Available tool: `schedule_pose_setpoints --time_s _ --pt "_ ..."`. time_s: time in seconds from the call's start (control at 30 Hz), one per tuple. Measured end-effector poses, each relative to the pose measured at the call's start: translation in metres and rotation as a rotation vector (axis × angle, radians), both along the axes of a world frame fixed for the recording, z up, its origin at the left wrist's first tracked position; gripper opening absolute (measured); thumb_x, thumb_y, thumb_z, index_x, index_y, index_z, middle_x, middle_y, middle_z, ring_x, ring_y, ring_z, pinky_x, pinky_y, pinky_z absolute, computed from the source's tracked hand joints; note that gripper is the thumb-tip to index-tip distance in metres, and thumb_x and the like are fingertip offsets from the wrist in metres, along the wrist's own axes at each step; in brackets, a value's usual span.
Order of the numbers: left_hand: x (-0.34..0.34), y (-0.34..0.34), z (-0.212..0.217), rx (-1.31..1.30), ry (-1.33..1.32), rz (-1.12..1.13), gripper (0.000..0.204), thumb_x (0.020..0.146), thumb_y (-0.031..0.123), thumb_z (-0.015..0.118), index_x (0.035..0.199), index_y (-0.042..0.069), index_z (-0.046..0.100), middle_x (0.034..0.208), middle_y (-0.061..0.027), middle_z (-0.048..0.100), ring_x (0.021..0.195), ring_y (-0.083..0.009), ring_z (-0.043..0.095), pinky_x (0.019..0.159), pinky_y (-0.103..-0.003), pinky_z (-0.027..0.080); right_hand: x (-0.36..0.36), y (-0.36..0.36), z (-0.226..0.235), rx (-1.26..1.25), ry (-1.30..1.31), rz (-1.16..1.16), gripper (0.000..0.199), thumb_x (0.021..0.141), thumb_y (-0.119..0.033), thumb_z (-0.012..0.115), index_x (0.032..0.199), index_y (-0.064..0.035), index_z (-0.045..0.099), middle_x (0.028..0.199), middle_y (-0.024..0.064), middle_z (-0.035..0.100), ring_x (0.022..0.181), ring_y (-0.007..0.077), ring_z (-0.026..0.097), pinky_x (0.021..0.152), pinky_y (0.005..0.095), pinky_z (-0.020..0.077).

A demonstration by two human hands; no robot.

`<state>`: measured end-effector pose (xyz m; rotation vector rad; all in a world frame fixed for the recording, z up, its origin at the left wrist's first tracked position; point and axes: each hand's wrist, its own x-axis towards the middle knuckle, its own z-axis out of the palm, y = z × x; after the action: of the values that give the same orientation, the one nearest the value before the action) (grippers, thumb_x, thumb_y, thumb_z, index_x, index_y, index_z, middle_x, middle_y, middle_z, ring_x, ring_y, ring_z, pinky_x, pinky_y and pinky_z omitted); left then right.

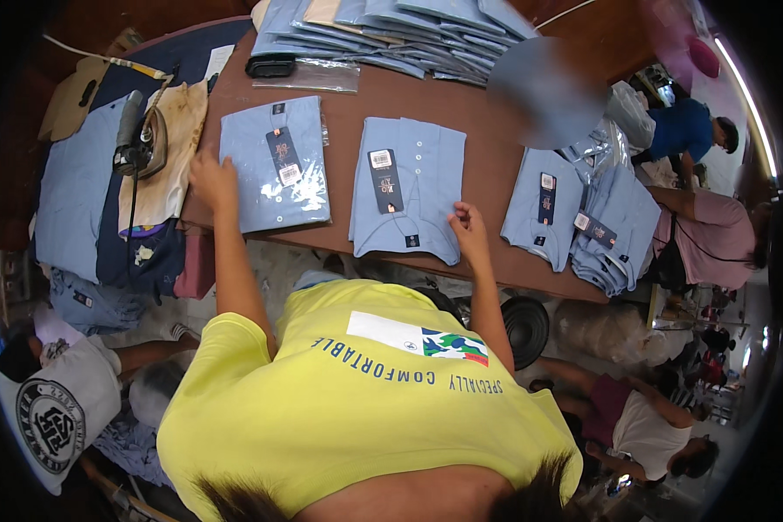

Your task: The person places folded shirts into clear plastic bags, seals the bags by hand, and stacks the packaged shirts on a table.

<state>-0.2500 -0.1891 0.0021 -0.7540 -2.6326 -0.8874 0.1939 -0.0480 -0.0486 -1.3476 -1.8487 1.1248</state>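
Note:
A folded light-blue shirt [435,174] with a dark hang tag [387,193] lies on the brown table in front of me, its collar toward me. My right hand [471,237] is at its near right corner, fingers apart and a little bent, the fingertips by the cloth edge. To the left lies another folded light-blue shirt in a clear plastic bag [248,143], also with a dark tag. Just beside the bag's left edge rests my left hand [210,183], its thumb and fingers apart and nothing seen in it.
Stacked folded shirts [383,30] fill the far side, near a black object [270,66]. An iron [139,152] stands by a stained cloth [183,113] at left. More tagged shirts [613,217] lie at right. Other people [709,235] are around the brown table [339,91].

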Motion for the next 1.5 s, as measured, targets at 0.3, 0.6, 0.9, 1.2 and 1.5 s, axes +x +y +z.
schedule_pose_setpoints --time_s 0.3,0.6,0.9,1.2,1.5 --pt "0.083 0.136 0.009 0.147 -0.008 -0.784 0.032 0.077 0.013 0.063 0.109 0.011 0.060 0.124 -0.0103 0.048 0.115 -0.0323 0.043 0.093 -0.046 0.036 0.011 -0.020 0.002 -0.020 0.128 -0.174 0.028 0.082 -0.013 0.064 0.108 -0.0044 0.058 0.099 0.0083 0.054 0.078 0.0126 0.053 0.070 0.0244 0.0452" --pt "0.210 0.155 0.016 0.148 -0.132 -1.192 0.029 0.077 0.010 0.063 0.106 0.009 0.061 0.123 -0.0140 0.048 0.113 -0.0341 0.044 0.095 -0.042 0.036 0.085 -0.009 0.083 -0.009 0.080 -0.250 0.025 0.084 -0.014 0.062 0.106 -0.0033 0.059 0.092 0.0020 0.056 0.080 0.0099 0.052 0.072 0.0243 0.0428" --pt "0.324 0.169 0.004 0.128 -0.230 -1.248 0.030 0.077 0.006 0.061 0.107 0.006 0.058 0.123 -0.0162 0.046 0.115 -0.0351 0.042 0.097 -0.043 0.034 0.244 0.147 0.170 0.154 0.116 -0.309 0.023 0.085 -0.016 0.062 0.104 -0.0022 0.060 0.086 -0.0013 0.057 0.078 0.0062 0.051 0.070 0.0198 0.0415" --pt "0.459 0.198 -0.037 -0.087 -0.066 -0.992 0.040 0.084 0.016 0.057 0.121 0.003 0.048 0.130 -0.0200 0.040 0.121 -0.0379 0.035 0.102 -0.045 0.028 0.412 0.422 0.144 0.315 -0.339 -0.371 0.032 0.074 -0.023 0.066 0.100 -0.0043 0.062 0.089 0.0056 0.061 0.080 0.0161 0.057 0.072 0.0288 0.0447" --pt "0.467 0.209 -0.039 -0.071 -0.169 -0.885 0.039 0.084 0.017 0.055 0.119 0.000 0.047 0.128 -0.0202 0.041 0.121 -0.0369 0.036 0.103 -0.045 0.028 0.543 0.490 0.083 -0.235 -0.460 -0.118 0.035 0.079 -0.034 0.065 0.099 -0.0052 0.062 0.085 0.0067 0.063 0.081 0.0165 0.058 0.070 0.0336 0.0460"
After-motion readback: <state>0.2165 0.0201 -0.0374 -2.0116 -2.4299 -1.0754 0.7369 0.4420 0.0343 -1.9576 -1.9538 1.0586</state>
